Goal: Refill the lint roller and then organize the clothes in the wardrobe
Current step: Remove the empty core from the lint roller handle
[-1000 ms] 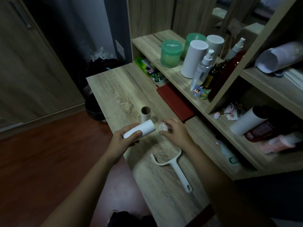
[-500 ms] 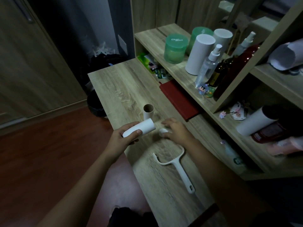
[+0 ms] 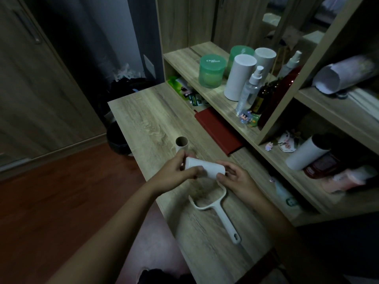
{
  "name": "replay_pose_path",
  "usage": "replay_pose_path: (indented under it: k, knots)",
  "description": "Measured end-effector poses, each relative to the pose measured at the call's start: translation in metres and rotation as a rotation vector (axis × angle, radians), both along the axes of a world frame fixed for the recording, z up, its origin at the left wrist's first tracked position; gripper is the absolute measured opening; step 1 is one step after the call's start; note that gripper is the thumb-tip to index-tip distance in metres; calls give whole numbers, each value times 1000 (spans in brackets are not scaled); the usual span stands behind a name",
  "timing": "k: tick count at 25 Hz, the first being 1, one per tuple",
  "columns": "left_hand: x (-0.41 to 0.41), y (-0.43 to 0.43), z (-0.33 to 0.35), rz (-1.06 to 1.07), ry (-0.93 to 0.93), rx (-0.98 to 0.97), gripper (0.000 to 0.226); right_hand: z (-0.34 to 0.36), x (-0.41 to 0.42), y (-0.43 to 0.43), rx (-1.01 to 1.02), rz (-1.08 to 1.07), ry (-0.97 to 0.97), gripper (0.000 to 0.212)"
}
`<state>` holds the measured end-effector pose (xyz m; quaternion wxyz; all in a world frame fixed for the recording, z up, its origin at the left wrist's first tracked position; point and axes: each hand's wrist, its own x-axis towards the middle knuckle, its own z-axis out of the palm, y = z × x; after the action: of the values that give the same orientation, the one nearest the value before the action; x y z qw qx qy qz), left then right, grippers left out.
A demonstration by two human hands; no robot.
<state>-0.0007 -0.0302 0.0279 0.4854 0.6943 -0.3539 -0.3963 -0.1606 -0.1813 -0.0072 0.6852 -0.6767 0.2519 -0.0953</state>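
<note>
Both hands are up over the counter [image 3: 147,119], clamped on the roll [image 3: 207,168]; the left hand [image 3: 176,175] wraps its left half; the right hand [image 3: 238,181] pinches the right end with curled fingers; the roll is held roughly level above the wood, close to the counter's left edge, and the left forearm crosses that edge. Just far of the left hand stands the core [image 3: 182,143], upright, open end up; whether fingers touch it, I cannot tell; bare wood runs from it to the far edge. Near of the hands lies the handle [image 3: 217,212], flat, fork toward the hands, grip pointing near-right, inside both edges. The right is tight: a red book [image 3: 217,130] lies along the shelf [image 3: 184,58] foot; bottles [image 3: 249,93] crowd above. Left of the edge there is floor [image 3: 61,191]; a bin [image 3: 117,138] sits by the far corner.
</note>
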Motion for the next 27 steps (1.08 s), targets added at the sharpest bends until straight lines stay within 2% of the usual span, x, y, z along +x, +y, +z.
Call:
replay_pose_path:
  k: [2,3,7,9,13,14,17,19,21,24,27]
  knots:
    - [1,0,6,5,260,-53,33,-3,-1,0,8,-48,-27,34]
    - [2,0,8,11,304,-70,34,-4,-1,2,26,-64,-38,34]
    - [0,0,12,64,150,-124,47,-10,-1,6,111,-85,-40,33]
    - [1,0,15,99,102,-159,45,-12,1,9,127,-84,-54,32]
    - [3,1,18,131,138,-201,36,-13,5,11,136,-92,-70,31]
    - [2,1,20,128,154,-208,36,-14,5,12,153,-97,-79,37]
    - [3,1,18,185,119,-230,33,-19,4,11,263,-143,-97,76]
    - [9,1,4,289,129,-239,34,-22,2,11,305,-167,-109,81]
    - [17,4,-23,324,7,-132,45,-21,-1,12,333,-191,-121,83]
    - [19,6,-66,234,-297,180,59,-21,-5,10,344,-218,-131,81]
    - [11,-2,-96,170,-454,280,51,-24,-6,8,335,-246,-124,81]
